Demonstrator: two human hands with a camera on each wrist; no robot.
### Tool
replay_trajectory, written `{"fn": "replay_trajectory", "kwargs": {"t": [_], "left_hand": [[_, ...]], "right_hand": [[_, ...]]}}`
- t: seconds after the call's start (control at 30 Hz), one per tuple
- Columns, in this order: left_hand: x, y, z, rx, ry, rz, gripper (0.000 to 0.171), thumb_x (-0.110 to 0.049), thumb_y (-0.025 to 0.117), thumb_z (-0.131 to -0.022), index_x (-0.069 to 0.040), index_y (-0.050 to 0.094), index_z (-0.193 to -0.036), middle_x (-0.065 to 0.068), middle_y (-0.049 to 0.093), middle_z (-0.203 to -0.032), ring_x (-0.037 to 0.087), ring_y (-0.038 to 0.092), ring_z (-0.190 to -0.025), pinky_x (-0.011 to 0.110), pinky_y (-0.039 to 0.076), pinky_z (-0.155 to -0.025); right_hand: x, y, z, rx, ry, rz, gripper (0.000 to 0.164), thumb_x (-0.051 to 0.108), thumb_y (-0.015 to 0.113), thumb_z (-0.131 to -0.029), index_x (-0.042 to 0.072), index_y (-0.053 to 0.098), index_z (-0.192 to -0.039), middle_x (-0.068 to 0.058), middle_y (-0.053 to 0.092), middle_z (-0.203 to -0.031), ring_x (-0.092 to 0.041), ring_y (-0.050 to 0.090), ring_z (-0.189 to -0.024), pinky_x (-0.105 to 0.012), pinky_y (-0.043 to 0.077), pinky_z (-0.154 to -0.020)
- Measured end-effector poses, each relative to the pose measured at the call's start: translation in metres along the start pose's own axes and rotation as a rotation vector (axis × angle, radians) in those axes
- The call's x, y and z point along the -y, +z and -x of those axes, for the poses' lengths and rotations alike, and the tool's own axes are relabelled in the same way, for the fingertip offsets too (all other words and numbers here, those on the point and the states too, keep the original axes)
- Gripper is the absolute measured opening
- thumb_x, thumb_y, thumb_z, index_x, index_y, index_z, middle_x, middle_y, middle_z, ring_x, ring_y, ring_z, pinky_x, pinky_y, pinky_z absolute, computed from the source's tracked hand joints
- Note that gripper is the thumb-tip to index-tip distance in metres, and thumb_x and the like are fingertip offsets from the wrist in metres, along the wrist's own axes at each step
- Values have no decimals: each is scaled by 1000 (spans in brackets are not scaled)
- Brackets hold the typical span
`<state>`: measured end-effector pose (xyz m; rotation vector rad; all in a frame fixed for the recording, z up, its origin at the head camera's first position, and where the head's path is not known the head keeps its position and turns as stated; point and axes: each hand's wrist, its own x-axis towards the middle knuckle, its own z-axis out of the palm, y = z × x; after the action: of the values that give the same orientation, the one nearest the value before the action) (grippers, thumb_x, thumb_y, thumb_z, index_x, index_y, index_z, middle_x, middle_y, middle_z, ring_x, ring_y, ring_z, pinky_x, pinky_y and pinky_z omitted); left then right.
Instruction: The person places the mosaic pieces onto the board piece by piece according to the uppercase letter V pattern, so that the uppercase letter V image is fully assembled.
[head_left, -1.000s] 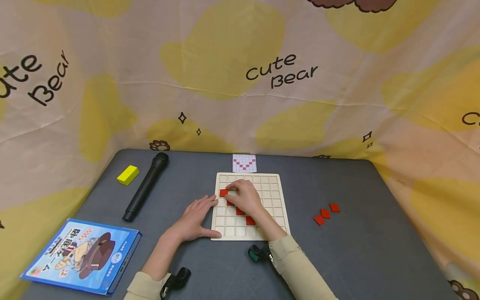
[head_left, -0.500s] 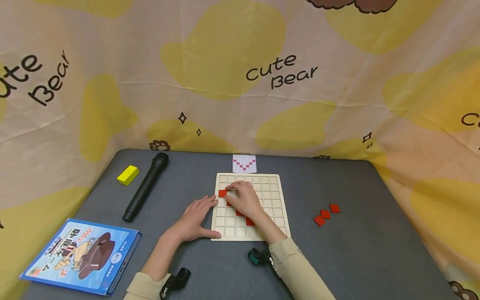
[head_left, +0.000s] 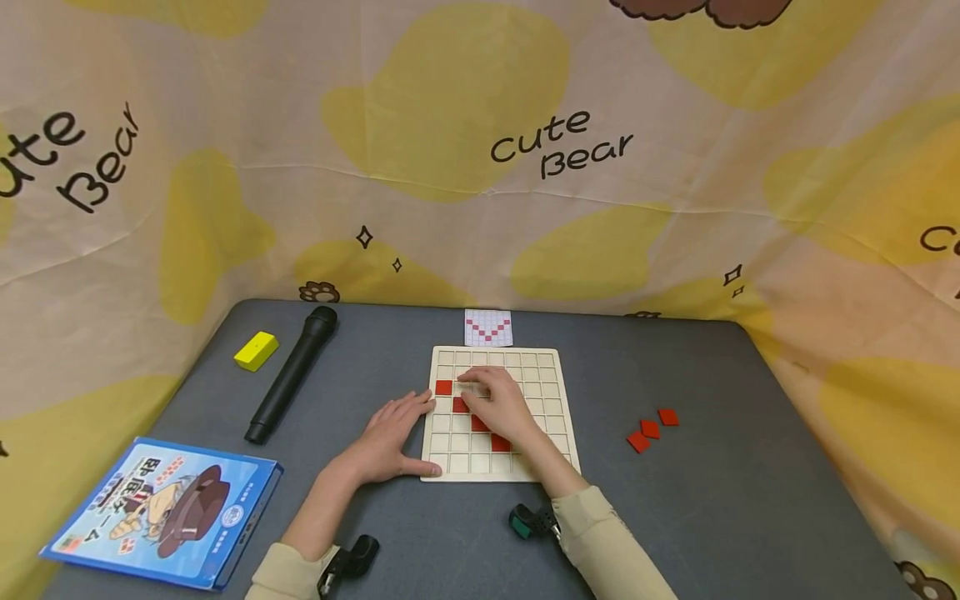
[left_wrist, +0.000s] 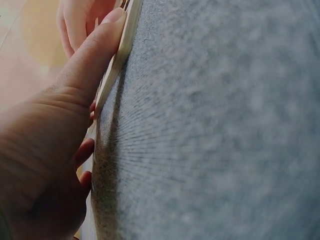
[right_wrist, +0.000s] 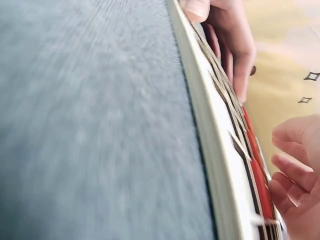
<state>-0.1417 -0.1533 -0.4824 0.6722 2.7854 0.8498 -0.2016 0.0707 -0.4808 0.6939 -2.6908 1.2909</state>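
Observation:
A pale wooden grid board (head_left: 459,462) lies on the dark table, with several red square tiles (head_left: 444,387) set in a diagonal from its left side down toward the middle. My left hand (head_left: 390,440) rests along the board's left edge, fingers extended and thumb (left_wrist: 100,47) on the near left corner. Over the tiles hovers my right hand (head_left: 501,407), its fingers loosely bent, thumb and forefinger apart and nothing between them. In the right wrist view, the curved fingers (right_wrist: 295,170) hang close over the red tiles (right_wrist: 259,180).
A small card (head_left: 488,327) with a pink V pattern lies behind the board. Three loose red tiles (head_left: 650,429) are on the right. To the left are a black microphone-like rod (head_left: 291,375), a yellow block (head_left: 257,351) and a blue book (head_left: 165,512).
The uppermost red tile has shifted slightly left, squaring up in its cell. My right hand has drawn back a little to the right from it. The left hand stays in place.

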Motion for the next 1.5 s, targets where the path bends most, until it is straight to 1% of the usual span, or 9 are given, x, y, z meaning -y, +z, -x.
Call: {"fn": "replay_trajectory", "kwargs": {"t": [0.2,0.37,0.6,0.7,0.9,1.1,1.23,1.4,1.5], "left_hand": [[-1,1,-1,-12,-6,25,94,-53,79,-76,-5,40,-148,11,30,-157,36,22,-144,62,17,-111],[-4,1,-1,-32,-30,28,84,-48,75,-82,-6,43,-147,11,32,-156,37,22,-144,63,19,-110],[-3,1,1,-57,-23,15,79,-45,73,-85,-5,44,-146,13,34,-154,38,24,-143,63,19,-110],[-1,2,1,-60,-12,12,79,-46,72,-86,-5,43,-147,13,34,-155,37,25,-143,62,19,-111],[1,2,1,-46,9,30,79,-44,71,-87,-5,40,-149,12,32,-156,35,23,-144,58,15,-114],[2,2,0,-36,4,48,78,-43,70,-88,-6,39,-149,12,31,-156,35,22,-145,58,14,-115],[2,1,0,-30,0,46,78,-44,69,-89,-6,39,-149,12,31,-157,36,21,-145,58,13,-115],[2,1,0,-21,-1,43,78,-44,68,-90,-5,38,-149,12,30,-157,36,20,-145,58,12,-115],[1,2,0,-13,-1,44,78,-44,68,-90,-4,37,-150,12,29,-158,36,19,-146,58,11,-115]], "right_hand": [[-7,-25,17,-13,148,-133,17,18,67,-93,19,74,-108,6,66,-113,-15,61,-90,-35,50,-81],[-16,-54,37,-19,208,-157,16,18,66,-94,21,75,-107,6,67,-111,-15,62,-96,-36,51,-84],[-33,-89,67,-24,176,-69,16,17,66,-94,18,75,-107,3,68,-100,-16,57,-74,-27,47,-65],[-43,-103,82,-23,158,-40,16,17,67,-93,17,74,-108,4,68,-101,-16,57,-71,-26,47,-62],[-63,-132,108,-41,98,82,15,14,70,-91,16,74,-106,5,68,-105,-9,59,-75,-26,51,-67],[-80,-158,128,-82,97,178,15,14,70,-91,16,74,-105,5,68,-101,-6,56,-77,-24,48,-66],[-86,-172,137,-85,112,238,16,13,70,-90,15,73,-106,3,68,-101,-11,57,-79,-30,47,-67],[-93,-180,145,-66,47,329,27,-1,71,-84,10,72,-109,-5,67,-110,-26,60,-96,-45,48,-78],[-95,-181,148,-61,-1,364,33,-6,73,-79,7,72,-109,-8,65,-113,-28,57,-96,-42,47,-75]]}}
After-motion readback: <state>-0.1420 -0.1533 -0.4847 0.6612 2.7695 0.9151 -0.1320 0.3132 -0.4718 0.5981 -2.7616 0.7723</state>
